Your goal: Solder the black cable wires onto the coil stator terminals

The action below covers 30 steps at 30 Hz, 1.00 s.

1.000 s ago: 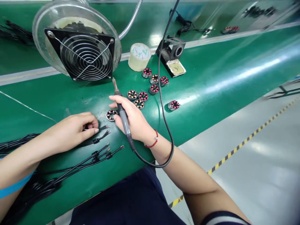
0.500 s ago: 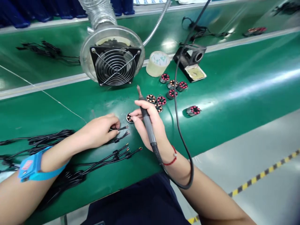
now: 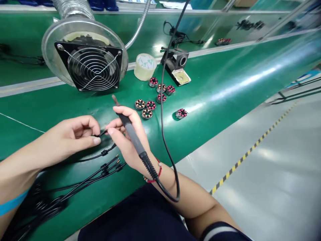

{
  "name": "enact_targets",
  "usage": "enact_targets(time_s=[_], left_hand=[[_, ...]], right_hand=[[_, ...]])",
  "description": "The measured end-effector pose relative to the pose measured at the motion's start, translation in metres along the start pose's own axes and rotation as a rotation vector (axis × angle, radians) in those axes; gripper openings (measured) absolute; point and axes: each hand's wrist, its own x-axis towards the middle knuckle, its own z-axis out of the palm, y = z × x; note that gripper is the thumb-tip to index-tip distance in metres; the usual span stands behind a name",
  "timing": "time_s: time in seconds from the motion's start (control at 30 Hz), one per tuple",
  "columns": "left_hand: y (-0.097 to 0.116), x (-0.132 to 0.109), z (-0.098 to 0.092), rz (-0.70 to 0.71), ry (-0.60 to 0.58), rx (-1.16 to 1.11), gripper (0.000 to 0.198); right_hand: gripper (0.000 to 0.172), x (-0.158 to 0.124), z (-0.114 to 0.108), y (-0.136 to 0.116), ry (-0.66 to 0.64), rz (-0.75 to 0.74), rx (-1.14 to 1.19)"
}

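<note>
My left hand (image 3: 77,137) is closed, pinching a thin black cable (image 3: 103,133) between thumb and fingers. My right hand (image 3: 132,137) wraps round a soldering iron (image 3: 134,135), whose tip points up and away to the left. The thumb and fingertips of that same hand also meet the end of the pinched cable; its wire ends are hidden there. Below the hands lie more black cables (image 3: 85,185), some with bared coloured wire ends. Beyond my right hand several small wound motor stators (image 3: 146,113) with red or copper coils sit on the green bench (image 3: 215,83).
A round fume extractor fan (image 3: 92,68) hangs at the back left. Behind the stators stand a roll of clear tape (image 3: 145,68) and a soldering iron stand (image 3: 179,65) with a sponge tray. The iron's cord (image 3: 163,110) loops across the view.
The camera view has turned right, so the bench things sit further left. My hands have come together at the cable end. The stator that was by my right fingertips no longer shows.
</note>
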Motion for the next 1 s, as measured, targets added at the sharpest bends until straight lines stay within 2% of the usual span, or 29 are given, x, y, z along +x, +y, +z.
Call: enact_targets(time_s=[0.1,0.2,0.27,0.4,0.53,0.63,0.7,0.83,0.9,1.0], left_hand=[[0.002,0.001,0.005,-0.044,0.067,-0.227,0.023],[0.005,0.0,0.01,-0.081,0.155,-0.477,0.016],[0.006,-0.002,0.014,-0.088,0.163,-0.525,0.014],[0.005,-0.004,0.022,-0.015,0.166,-0.434,0.018],[0.001,-0.003,0.024,0.062,0.102,-0.384,0.02],[0.0,-0.002,0.019,0.069,0.05,-0.294,0.014],[0.0,-0.003,0.015,0.044,-0.024,-0.17,0.012],[0.0,-0.005,0.008,-0.043,-0.264,-0.038,0.03],[-0.001,-0.004,0.008,-0.102,-0.252,-0.022,0.031],[-0.003,0.001,0.011,-0.136,-0.066,0.072,0.03]], right_hand=[[0.041,0.001,0.001,0.008,-0.025,0.005,0.151],[0.042,0.001,0.002,0.014,-0.038,0.043,0.207],[0.044,0.001,0.002,0.016,-0.042,0.055,0.206],[0.049,0.001,0.003,0.018,-0.046,0.027,0.165],[0.05,0.001,0.002,0.02,-0.044,-0.026,0.101],[0.046,0.0,0.001,0.019,-0.058,-0.098,0.043],[0.042,-0.002,0.0,0.018,-0.074,-0.162,-0.026],[0.036,-0.008,-0.001,0.021,-0.079,-0.293,-0.195],[0.035,-0.01,-0.003,0.023,-0.082,-0.306,-0.251],[0.036,-0.012,-0.012,0.021,-0.051,-0.259,-0.311]])
